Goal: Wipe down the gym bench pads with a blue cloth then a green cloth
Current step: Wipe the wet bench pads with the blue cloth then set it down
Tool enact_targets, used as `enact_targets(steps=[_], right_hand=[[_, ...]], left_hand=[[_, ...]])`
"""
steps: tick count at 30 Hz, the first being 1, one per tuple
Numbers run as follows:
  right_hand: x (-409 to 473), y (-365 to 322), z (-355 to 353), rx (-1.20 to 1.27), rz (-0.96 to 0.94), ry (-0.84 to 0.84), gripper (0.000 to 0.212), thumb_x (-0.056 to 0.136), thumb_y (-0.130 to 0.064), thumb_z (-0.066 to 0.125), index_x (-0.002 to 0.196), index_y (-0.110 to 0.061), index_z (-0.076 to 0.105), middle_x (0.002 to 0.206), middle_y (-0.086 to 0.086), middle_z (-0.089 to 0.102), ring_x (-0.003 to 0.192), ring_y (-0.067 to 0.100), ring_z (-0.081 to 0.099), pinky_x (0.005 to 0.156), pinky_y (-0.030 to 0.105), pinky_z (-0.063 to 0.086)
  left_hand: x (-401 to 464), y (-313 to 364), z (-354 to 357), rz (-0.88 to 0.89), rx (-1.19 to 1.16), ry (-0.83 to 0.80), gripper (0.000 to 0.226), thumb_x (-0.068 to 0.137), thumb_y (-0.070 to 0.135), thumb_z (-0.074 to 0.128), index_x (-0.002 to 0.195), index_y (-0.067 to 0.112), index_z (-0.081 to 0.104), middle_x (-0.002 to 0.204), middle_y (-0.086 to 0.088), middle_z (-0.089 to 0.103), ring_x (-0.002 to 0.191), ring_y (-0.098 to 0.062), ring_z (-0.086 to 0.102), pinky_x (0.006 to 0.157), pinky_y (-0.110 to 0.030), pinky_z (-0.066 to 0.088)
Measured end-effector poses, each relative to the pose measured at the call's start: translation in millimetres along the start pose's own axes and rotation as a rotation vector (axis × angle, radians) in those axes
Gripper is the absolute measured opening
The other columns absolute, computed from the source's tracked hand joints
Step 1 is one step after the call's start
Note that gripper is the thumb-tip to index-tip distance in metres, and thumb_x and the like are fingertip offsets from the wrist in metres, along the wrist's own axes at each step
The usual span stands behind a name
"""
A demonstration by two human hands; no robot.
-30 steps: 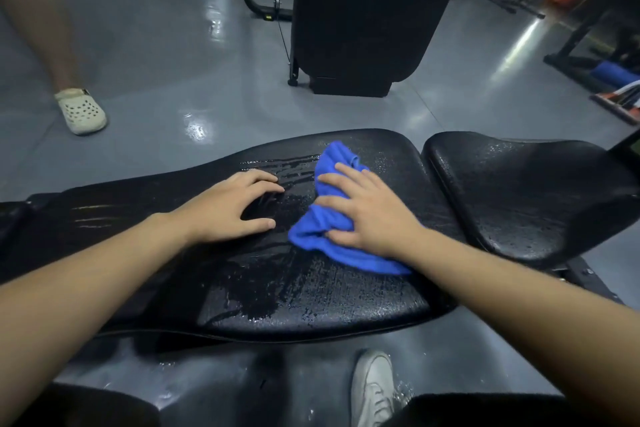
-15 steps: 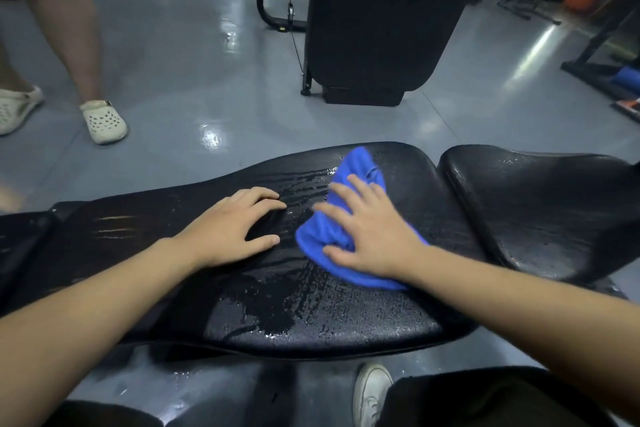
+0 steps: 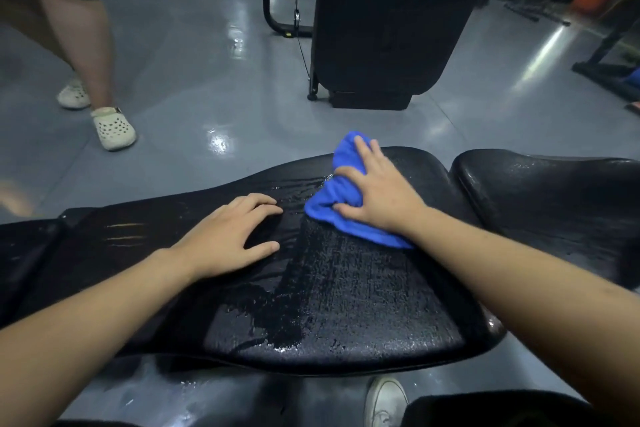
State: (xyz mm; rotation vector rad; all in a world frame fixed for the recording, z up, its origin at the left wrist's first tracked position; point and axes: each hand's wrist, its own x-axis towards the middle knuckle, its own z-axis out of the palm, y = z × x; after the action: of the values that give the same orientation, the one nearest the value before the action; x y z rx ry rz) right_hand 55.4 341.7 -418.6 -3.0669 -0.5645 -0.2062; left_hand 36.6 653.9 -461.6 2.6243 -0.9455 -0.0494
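Observation:
A long black bench pad [image 3: 346,305] runs across the view, wet and streaked with water. A crumpled blue cloth [image 3: 337,204] lies near its far edge. My right hand [image 3: 377,191] presses flat on the cloth, fingers spread over it. My left hand [image 3: 228,236] rests flat on the pad just left of the cloth, fingers apart, holding nothing. A second black pad [image 3: 554,198] adjoins on the right, dotted with droplets. No green cloth is in view.
A person's legs in white clogs [image 3: 112,128] stand on the grey floor at the far left. A tall black machine housing [image 3: 388,28] stands behind the bench. My white shoe [image 3: 384,402] is below the pad's near edge. Equipment frames [image 3: 606,55] sit at the far right.
My right hand has pushed the blue cloth away from me toward the pad's far edge, leaving a wiped band. The left hand stayed put. The person at left stepped closer.

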Motion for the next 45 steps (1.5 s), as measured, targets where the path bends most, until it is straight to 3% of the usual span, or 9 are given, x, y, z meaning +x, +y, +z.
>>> enact_targets(steps=[3,6,9,15,20,29,32,39,45], right_hand=[[20.4,14.6,-0.3,-0.007,0.087,-0.045,0.088,0.073,-0.076,0.043,0.147,-0.027,0.041,0.161,0.024,0.019,0.148,0.043,0.019,0.117,0.052,0.028],[22.3,14.8,3.9,-0.025,0.048,-0.058,0.100,0.075,-0.074,0.041,0.153,-0.012,0.033,0.158,0.021,0.029,0.145,0.041,0.029,0.116,0.053,0.028],[5.0,-0.3,1.1,0.005,-0.022,-0.055,0.099,0.076,-0.071,0.042,0.148,-0.004,0.041,0.158,0.022,0.033,0.145,0.042,0.031,0.117,0.056,0.028],[-62.6,-81.4,10.5,0.060,-0.414,-0.054,0.088,0.080,-0.067,0.052,0.145,-0.009,0.045,0.158,0.019,0.035,0.145,0.041,0.031,0.120,0.053,0.024],[-46.1,-80.2,17.2,0.044,-0.458,-0.073,0.084,0.079,-0.066,0.050,0.143,-0.010,0.047,0.159,0.018,0.033,0.146,0.039,0.031,0.118,0.051,0.028],[49.4,-5.2,8.7,0.079,-0.119,-0.029,0.077,0.077,-0.056,0.064,0.133,-0.004,0.055,0.150,0.022,0.042,0.139,0.037,0.040,0.118,0.042,0.030],[58.7,-0.7,11.5,0.100,-0.065,-0.023,0.076,0.076,-0.063,0.051,0.128,-0.008,0.055,0.143,0.014,0.048,0.132,0.033,0.045,0.111,0.042,0.036],[5.8,-45.9,12.8,0.071,-0.350,-0.017,0.080,0.077,-0.061,0.053,0.132,-0.004,0.058,0.147,0.025,0.046,0.134,0.043,0.046,0.116,0.050,0.033],[-69.2,-126.7,20.3,0.062,-0.482,-0.087,0.082,0.080,-0.067,0.052,0.141,-0.012,0.050,0.158,0.017,0.034,0.145,0.041,0.030,0.118,0.053,0.026]], left_hand=[[-4.3,-1.7,-0.7,-0.002,0.009,0.003,0.069,0.089,0.074,0.037,0.147,0.036,0.038,0.151,0.020,0.030,0.139,-0.006,0.033,0.114,-0.033,0.035],[-5.9,-2.8,-2.4,-0.010,0.017,0.003,0.069,0.089,0.073,0.037,0.147,0.035,0.037,0.151,0.018,0.030,0.139,-0.007,0.033,0.114,-0.033,0.034],[-6.4,-3.7,-3.5,-0.009,0.017,-0.003,0.069,0.090,0.073,0.036,0.147,0.036,0.036,0.151,0.018,0.030,0.139,-0.006,0.033,0.114,-0.034,0.035],[-1.8,-8.9,-5.0,-0.012,0.029,0.009,0.070,0.088,0.072,0.040,0.145,0.032,0.042,0.147,0.015,0.035,0.134,-0.010,0.039,0.110,-0.036,0.039],[0.4,-15.0,-6.2,-0.024,0.002,0.012,0.073,0.085,0.072,0.045,0.144,0.028,0.044,0.145,0.014,0.038,0.133,-0.011,0.042,0.109,-0.036,0.041],[-11.7,-9.1,-5.2,-0.126,-0.022,-0.010,0.074,0.083,0.076,0.037,0.147,0.038,0.036,0.149,0.020,0.029,0.139,-0.006,0.033,0.113,-0.037,0.038],[-20.3,-5.1,-4.4,-0.147,-0.021,-0.009,0.073,0.085,0.075,0.037,0.148,0.037,0.036,0.151,0.020,0.027,0.140,-0.006,0.031,0.113,-0.036,0.038],[-45.0,-4.6,-7.3,-0.194,-0.008,-0.022,0.076,0.083,0.076,0.034,0.148,0.035,0.037,0.150,0.019,0.029,0.139,-0.007,0.033,0.112,-0.036,0.039],[-70.1,-8.3,-12.8,-0.206,0.032,-0.044,0.081,0.081,0.077,0.034,0.147,0.032,0.039,0.149,0.016,0.031,0.136,-0.008,0.036,0.108,-0.028,0.038]])
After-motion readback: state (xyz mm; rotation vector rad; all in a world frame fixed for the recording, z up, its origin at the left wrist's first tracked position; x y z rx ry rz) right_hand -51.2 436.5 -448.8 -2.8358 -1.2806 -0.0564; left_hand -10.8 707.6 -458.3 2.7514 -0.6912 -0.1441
